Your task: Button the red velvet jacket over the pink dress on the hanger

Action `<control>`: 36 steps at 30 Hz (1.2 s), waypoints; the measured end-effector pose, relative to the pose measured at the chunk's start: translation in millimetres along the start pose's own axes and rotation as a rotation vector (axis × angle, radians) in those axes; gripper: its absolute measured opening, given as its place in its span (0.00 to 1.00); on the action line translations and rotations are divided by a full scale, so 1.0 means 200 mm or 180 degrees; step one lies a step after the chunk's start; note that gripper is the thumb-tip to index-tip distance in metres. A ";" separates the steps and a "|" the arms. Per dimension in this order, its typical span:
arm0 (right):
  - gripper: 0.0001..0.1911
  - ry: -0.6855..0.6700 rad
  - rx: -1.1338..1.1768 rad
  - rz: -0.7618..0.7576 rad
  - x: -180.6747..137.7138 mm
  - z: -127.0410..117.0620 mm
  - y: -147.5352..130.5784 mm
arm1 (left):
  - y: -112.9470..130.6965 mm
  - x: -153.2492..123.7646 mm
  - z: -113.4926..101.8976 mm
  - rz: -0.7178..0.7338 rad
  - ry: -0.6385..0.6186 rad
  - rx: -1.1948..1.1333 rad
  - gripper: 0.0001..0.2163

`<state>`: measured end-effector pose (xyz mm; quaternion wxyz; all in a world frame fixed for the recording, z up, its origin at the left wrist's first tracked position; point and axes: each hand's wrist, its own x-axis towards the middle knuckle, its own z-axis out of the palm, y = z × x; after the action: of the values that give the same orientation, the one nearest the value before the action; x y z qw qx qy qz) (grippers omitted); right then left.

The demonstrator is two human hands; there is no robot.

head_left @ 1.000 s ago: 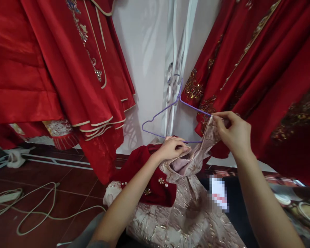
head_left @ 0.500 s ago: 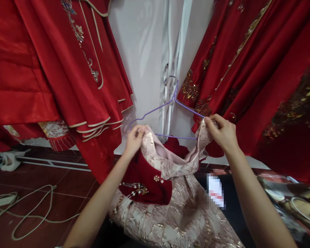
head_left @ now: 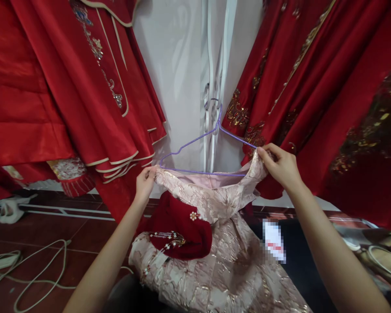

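A pale pink brocade dress [head_left: 221,256] with dark red velvet trim [head_left: 177,224] hangs from my two hands. My left hand [head_left: 145,182] pinches the dress's left shoulder at the left end of a purple wire hanger [head_left: 195,141]. My right hand [head_left: 278,165] pinches the right shoulder at the hanger's right end. The neckline is stretched out along the hanger's bottom wire. The hanger's hook sits against a white ornate frame [head_left: 215,87].
Red embroidered garments hang at the left [head_left: 68,87] and at the right [head_left: 329,95]. A white wall [head_left: 176,74] stands behind. White cables [head_left: 35,269] lie on the dark red tiled floor. Round dishes [head_left: 382,261] sit at the lower right.
My left hand moved from the dress's middle out to the left, pulling the left shoulder up to the hanger's left end. The neckline now spans the hanger. My right hand stayed in place.
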<state>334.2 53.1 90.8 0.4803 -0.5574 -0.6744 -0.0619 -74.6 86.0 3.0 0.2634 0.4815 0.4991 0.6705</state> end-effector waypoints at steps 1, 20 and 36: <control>0.15 0.0001 -0.0021 -0.0014 0.00 0.00 0.00 | 0.01 0.00 0.00 0.0071 -0.0001 -0.0028 0.18; 0.17 0.0027 -0.0022 -0.0156 0.00 0.00 0.00 | 0.29 0.13 0.13 0.0983 -0.0892 0.0458 0.15; 0.15 -0.0023 0.0028 -0.0058 -0.01 0.01 -0.01 | 0.42 -0.09 0.12 0.1551 -0.0881 0.2822 0.19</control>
<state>330.7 52.7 89.2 0.4797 -0.5494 -0.6814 -0.0612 -35.0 49.9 73.5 -0.0658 0.7330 0.5690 0.3668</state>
